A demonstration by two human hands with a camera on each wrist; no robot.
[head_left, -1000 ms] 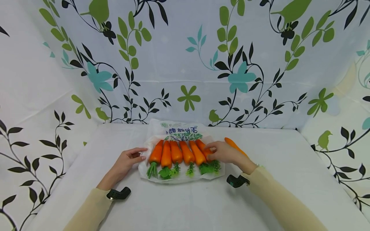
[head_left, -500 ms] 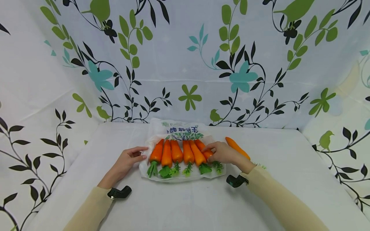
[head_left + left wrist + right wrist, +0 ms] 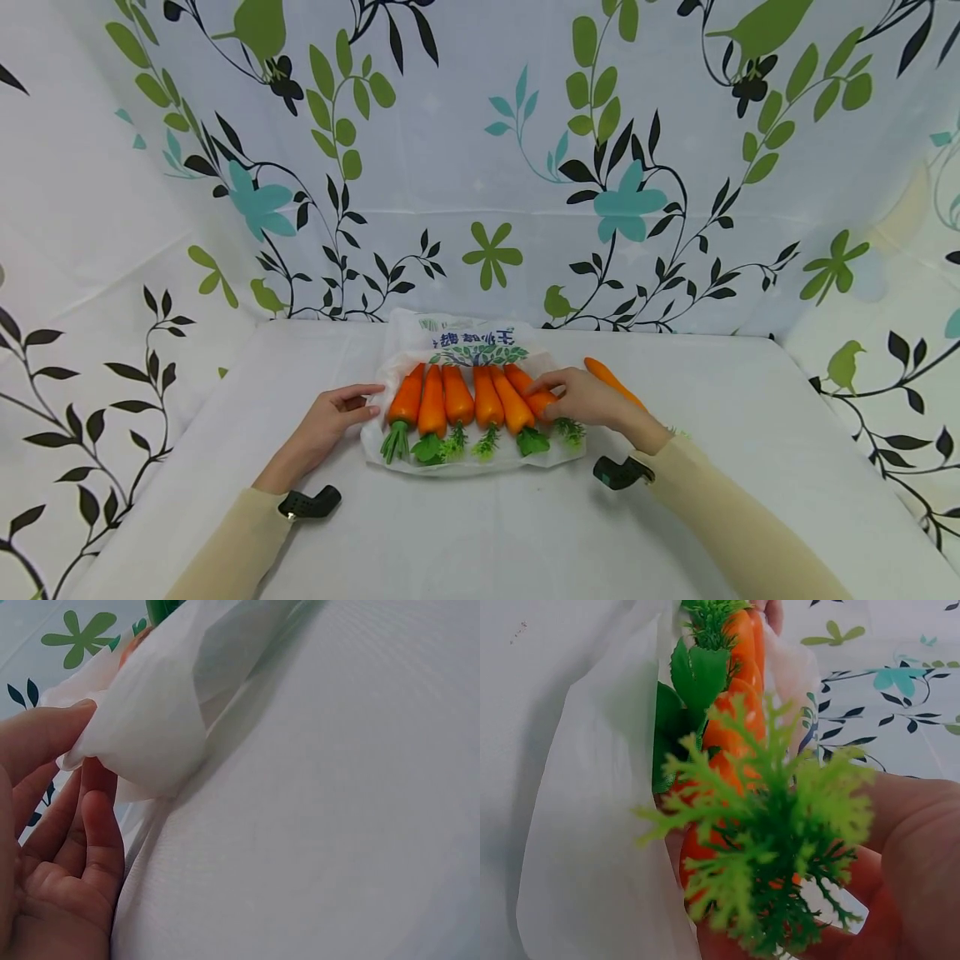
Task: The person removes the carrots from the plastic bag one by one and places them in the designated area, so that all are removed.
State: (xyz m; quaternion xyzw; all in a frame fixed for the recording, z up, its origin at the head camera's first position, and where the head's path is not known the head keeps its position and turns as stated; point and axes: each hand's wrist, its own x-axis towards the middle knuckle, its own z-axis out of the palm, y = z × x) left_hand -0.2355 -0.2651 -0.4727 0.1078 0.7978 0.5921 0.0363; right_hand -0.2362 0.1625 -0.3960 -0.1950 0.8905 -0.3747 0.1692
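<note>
A white plastic bag [image 3: 468, 468] with blue lettering and a printed tree lies flat on the table. Across it runs a row of several orange toy carrots [image 3: 458, 396], their green tops toward the person. My left hand [image 3: 333, 423] pinches the bag's left edge between thumb and fingers; the pinched white film [image 3: 150, 712] shows close up in the left wrist view. At the row's right end, my right hand [image 3: 588, 402] holds the last carrot [image 3: 537, 402], fingers curled at its body. Its feathery green top [image 3: 772, 825] covers much of the grip in the right wrist view.
One more orange carrot [image 3: 611, 382] lies on the white tablecloth [image 3: 465, 533] right of the bag, partly behind the right forearm. A cloth backdrop [image 3: 450, 167] printed with leaves and birds hangs behind the table. Each wrist wears a black device [image 3: 309, 503].
My right hand has shifted slightly right with the last carrot, whose top now stands apart from its neighbour's. The fourth carrot from the left stands straighter. My left hand has stayed put.
</note>
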